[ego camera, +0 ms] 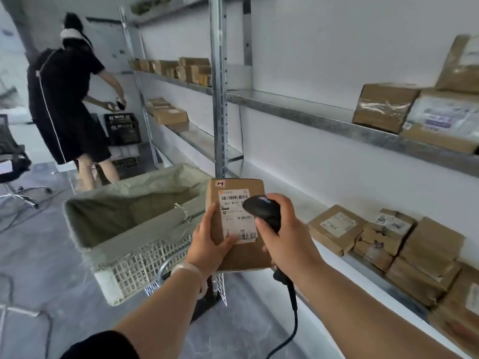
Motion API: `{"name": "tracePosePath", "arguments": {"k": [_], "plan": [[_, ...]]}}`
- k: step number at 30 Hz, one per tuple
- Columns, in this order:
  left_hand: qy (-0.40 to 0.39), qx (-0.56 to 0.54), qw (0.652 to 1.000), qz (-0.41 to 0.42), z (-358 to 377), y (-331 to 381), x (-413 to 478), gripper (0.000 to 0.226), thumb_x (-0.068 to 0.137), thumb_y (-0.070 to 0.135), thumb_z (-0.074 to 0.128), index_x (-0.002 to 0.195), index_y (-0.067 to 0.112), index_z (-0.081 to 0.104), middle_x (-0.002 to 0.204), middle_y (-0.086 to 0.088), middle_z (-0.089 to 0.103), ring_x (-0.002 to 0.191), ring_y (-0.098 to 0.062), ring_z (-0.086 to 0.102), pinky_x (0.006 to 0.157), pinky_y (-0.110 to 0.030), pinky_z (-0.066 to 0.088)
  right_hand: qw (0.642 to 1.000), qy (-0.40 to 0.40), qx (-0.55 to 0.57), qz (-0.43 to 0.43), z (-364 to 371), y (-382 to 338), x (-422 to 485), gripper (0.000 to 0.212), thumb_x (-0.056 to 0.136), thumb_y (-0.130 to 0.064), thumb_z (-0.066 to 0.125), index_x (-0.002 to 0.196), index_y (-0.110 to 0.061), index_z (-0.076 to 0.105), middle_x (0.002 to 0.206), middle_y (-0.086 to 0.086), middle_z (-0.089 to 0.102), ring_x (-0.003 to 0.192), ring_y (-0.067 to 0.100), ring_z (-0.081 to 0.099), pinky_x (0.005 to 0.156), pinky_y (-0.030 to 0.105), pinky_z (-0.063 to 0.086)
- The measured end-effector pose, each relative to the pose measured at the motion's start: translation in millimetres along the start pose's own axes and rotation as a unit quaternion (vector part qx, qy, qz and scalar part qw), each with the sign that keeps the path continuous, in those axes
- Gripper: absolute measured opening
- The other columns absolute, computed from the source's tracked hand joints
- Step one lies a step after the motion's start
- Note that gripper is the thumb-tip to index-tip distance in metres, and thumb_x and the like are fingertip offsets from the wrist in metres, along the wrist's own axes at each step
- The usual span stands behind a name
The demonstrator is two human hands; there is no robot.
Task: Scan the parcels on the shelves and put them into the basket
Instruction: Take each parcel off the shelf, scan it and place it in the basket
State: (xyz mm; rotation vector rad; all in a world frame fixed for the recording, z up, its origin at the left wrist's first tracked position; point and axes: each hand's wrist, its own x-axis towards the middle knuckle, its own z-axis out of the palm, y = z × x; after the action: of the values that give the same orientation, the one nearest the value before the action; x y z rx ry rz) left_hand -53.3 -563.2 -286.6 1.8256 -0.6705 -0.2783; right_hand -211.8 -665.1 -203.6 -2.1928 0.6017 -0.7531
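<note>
My left hand (pixel 211 240) grips a brown cardboard parcel (pixel 237 257) by its left edge, thumb on the white barcode label (pixel 237 216). My right hand (pixel 281 233) holds a black corded barcode scanner (pixel 261 209), its head over the label's right side. Left of the parcel stands the white lattice basket (pixel 134 265), lined with a grey-green sack. More brown parcels (pixel 388 242) lie on the lower shelf to the right, and others (pixel 386 107) on the upper shelf.
A metal shelf upright (pixel 220 99) rises just behind the parcel. Another person in black (pixel 64 104) stands at the far shelves beside stacked black crates (pixel 123 128). An office chair (pixel 13 161) is at the left edge. Grey floor lies open below the basket.
</note>
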Motion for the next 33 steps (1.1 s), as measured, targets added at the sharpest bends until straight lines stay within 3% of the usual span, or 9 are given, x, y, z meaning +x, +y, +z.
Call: {"name": "tracePosePath", "arguments": {"k": [5,14,21,26,33], "plan": [[0.014,0.002,1.000,0.010,-13,6,2,0.085,0.084,0.034,0.077,0.142,0.060,0.021,0.141,-0.004,0.042,0.118,-0.019,0.048,0.099,-0.034,0.043,1.000,-0.009,-0.002,-0.017,-1,-27,1,0.040,0.095,-0.039,0.056,0.126,-0.045,0.031,0.107,-0.002,0.067,0.082,0.020,0.069,0.070,0.038,0.060],[0.020,0.004,1.000,-0.004,-10,0,-5,0.085,0.085,0.036,0.075,0.146,0.055,0.019,0.142,-0.003,0.038,0.116,-0.018,0.047,0.101,-0.041,0.047,1.000,-0.027,0.015,0.001,-5,-40,-8,0.036,0.096,-0.039,0.053,0.122,-0.046,0.029,0.103,0.001,0.066,0.082,0.023,0.068,0.066,0.040,0.061],[0.026,0.004,0.999,-0.021,-4,-4,-8,0.084,0.086,0.037,0.073,0.148,0.052,0.018,0.146,-0.002,0.036,0.117,-0.015,0.043,0.097,-0.037,0.045,0.999,-0.044,0.013,0.002,-13,-33,-10,0.038,0.096,-0.039,0.054,0.122,-0.047,0.026,0.107,-0.001,0.063,0.080,0.019,0.067,0.058,0.028,0.060],[0.031,-0.005,0.999,-0.032,0,-5,-11,0.084,0.086,0.037,0.073,0.147,0.054,0.018,0.146,-0.002,0.035,0.117,-0.017,0.045,0.100,-0.043,0.048,0.998,-0.054,0.029,0.001,-23,-28,-4,0.035,0.097,-0.038,0.053,0.121,-0.046,0.029,0.090,0.000,0.063,0.065,0.015,0.059,0.050,0.019,0.051],[0.045,-0.008,0.998,-0.037,7,-5,-11,0.083,0.086,0.035,0.074,0.145,0.056,0.019,0.144,0.000,0.036,0.117,-0.017,0.045,0.100,-0.043,0.047,0.997,-0.074,0.033,-0.007,-27,-24,4,0.033,0.097,-0.037,0.052,0.119,-0.045,0.029,0.091,-0.001,0.061,0.068,0.015,0.059,0.047,0.015,0.048]]}}
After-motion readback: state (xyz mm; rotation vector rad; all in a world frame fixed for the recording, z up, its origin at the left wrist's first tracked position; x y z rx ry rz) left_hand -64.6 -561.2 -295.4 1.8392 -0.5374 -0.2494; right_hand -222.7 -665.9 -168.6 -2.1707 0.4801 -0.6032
